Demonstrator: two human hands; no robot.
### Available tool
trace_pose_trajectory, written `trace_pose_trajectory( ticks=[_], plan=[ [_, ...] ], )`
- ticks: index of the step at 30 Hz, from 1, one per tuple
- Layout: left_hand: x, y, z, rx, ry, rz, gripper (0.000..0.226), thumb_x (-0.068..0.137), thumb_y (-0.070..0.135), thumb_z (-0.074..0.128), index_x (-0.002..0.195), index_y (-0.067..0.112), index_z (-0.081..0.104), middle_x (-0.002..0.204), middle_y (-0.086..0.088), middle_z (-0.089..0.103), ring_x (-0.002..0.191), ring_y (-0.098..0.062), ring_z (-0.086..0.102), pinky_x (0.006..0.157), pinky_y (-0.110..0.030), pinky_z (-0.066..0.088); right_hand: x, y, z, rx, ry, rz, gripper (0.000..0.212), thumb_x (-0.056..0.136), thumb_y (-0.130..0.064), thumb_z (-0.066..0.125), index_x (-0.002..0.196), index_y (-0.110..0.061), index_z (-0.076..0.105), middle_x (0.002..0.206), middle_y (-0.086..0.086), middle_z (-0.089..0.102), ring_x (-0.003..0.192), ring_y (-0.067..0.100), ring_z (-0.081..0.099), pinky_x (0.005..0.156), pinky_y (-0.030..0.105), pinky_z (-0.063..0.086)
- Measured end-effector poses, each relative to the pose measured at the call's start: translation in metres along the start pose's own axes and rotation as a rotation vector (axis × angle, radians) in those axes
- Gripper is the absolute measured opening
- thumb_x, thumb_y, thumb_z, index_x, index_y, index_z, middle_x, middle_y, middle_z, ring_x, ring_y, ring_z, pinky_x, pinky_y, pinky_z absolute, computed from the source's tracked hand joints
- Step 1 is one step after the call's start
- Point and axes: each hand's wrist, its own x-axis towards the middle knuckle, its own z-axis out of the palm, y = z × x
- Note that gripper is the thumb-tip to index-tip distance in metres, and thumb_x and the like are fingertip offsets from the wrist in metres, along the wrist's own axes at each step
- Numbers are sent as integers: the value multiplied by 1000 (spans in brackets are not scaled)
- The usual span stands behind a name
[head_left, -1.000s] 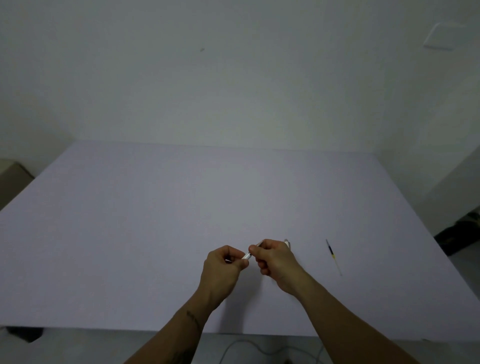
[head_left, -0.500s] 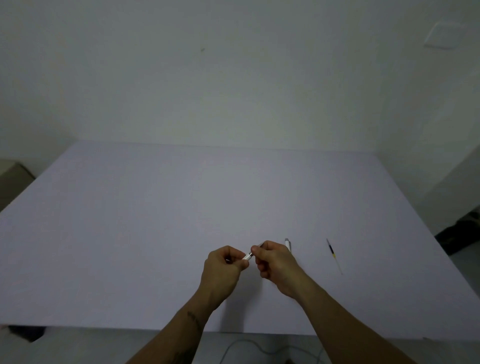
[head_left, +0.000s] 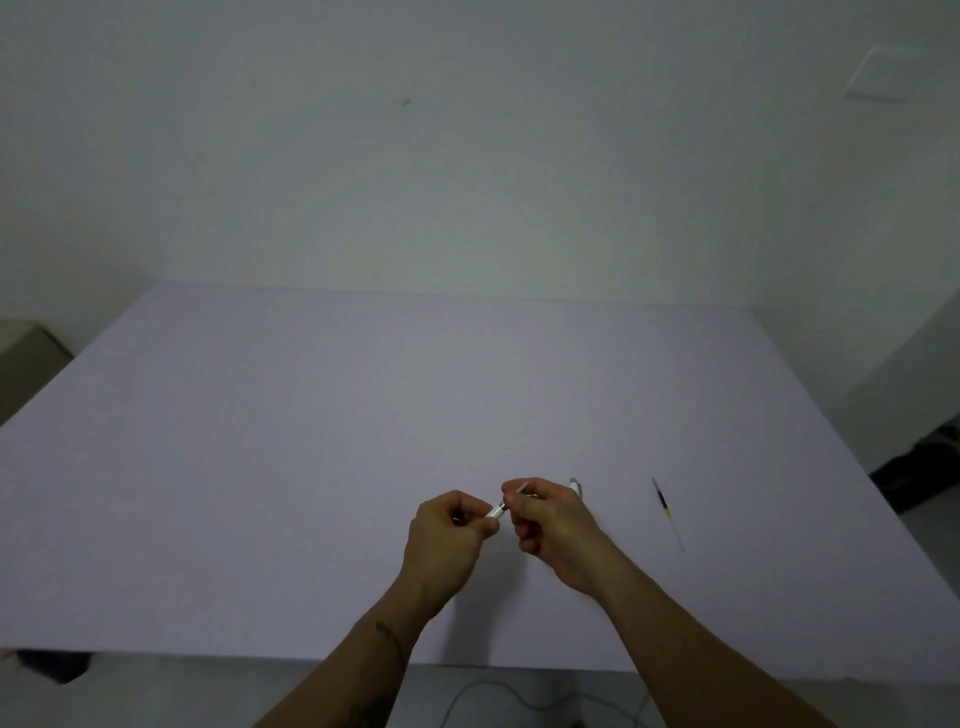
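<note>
My left hand (head_left: 447, 540) grips a short white pen barrel (head_left: 495, 512); only its right end shows past my fingers. My right hand (head_left: 553, 525) pinches a thin grey piece (head_left: 521, 487) at that open end, fingers curled. Both hands hover over the near middle of the pale lilac table (head_left: 311, 467). A white pen part (head_left: 574, 487) lies on the table just behind my right hand, partly hidden by it. A thin ink refill (head_left: 665, 512), dark and yellow with a clear tail, lies to the right, apart from both hands.
The table meets a plain white wall at the back and a wall corner on the right. A brown box (head_left: 21, 358) stands beside the left edge. A grey cable (head_left: 498, 699) runs on the floor below the near edge. Dark things (head_left: 930, 457) lie at right.
My right hand has drawn slightly towards me and to the left, so more of the white pen part behind it shows. My left hand has stayed put.
</note>
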Motion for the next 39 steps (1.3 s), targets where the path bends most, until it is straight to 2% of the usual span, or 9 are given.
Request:
trace_pose_trajectory(
  ticks=[2, 7, 10, 13, 18, 24, 30, 35, 39],
  plan=[
    [0, 0, 0, -1, 2, -7, 7, 82, 10, 72, 79, 17, 73, 76, -2, 69, 73, -17, 63, 61, -22, 49, 0, -1, -3, 5, -7, 5, 13, 90, -2, 62, 95, -4, 74, 61, 3, 54, 56, 13, 46, 51, 25, 40],
    [-2, -1, 1, 5, -12, -1, 6, 82, 10, 72, 81, 17, 73, 77, -2, 70, 75, -18, 65, 64, -23, 51, -1, 0, 2, -105, 65, -8, 18, 90, -13, 66, 73, -10, 68, 59, 3, 51, 53, 12, 43, 49, 25, 40],
    [-1, 0, 0, 18, -3, 0, 6, 82, 10, 72, 83, 15, 73, 77, -2, 70, 74, -18, 65, 62, -22, 49, -2, 0, 2, -39, 25, -7, 9, 91, -12, 64, 85, -8, 70, 62, 3, 55, 56, 14, 46, 50, 26, 41],
    [-2, 0, 0, 29, 6, -4, 5, 83, 9, 71, 84, 13, 73, 77, -2, 68, 73, -17, 63, 60, -20, 48, -1, -3, -3, -11, 9, 3, 15, 92, -4, 60, 97, -3, 73, 63, 3, 57, 58, 14, 48, 52, 25, 43],
    [-3, 2, 2, 27, 0, -4, 5, 83, 9, 71, 86, 12, 73, 77, -1, 68, 73, -16, 63, 61, -20, 47, -1, -3, 1, -167, 95, -15, 19, 91, -18, 66, 75, -9, 68, 62, 4, 54, 57, 15, 47, 52, 26, 43],
    [-3, 3, 0, 16, 6, -1, 6, 83, 9, 71, 83, 14, 73, 75, -1, 69, 71, -15, 63, 60, -21, 48, -5, -5, -3, -64, 14, -10, 12, 90, -4, 62, 94, -4, 74, 64, 4, 59, 60, 14, 52, 54, 26, 46],
    [-4, 2, 3, 34, -10, -1, 6, 82, 9, 71, 83, 15, 73, 76, -1, 69, 71, -15, 63, 60, -20, 47, -7, -8, -3, -153, 54, 10, 14, 90, -9, 63, 76, -7, 65, 67, 8, 57, 58, 17, 49, 53, 27, 43],
    [-4, 1, 5, 36, 0, -6, 6, 83, 9, 71, 84, 15, 72, 77, -2, 69, 71, -15, 63, 59, -19, 47, -8, -8, -7, -153, 23, -24, 12, 91, -7, 62, 92, -5, 74, 66, 5, 60, 60, 15, 52, 55, 25, 46],
    [-6, 4, 10, 30, 4, -1, 5, 83, 10, 71, 85, 14, 72, 78, -1, 70, 74, -16, 64, 62, -20, 49, -7, -8, -3, -172, 87, -14, 18, 91, -14, 65, 74, -7, 67, 61, 5, 52, 55, 15, 45, 51, 25, 42]
  ],
)
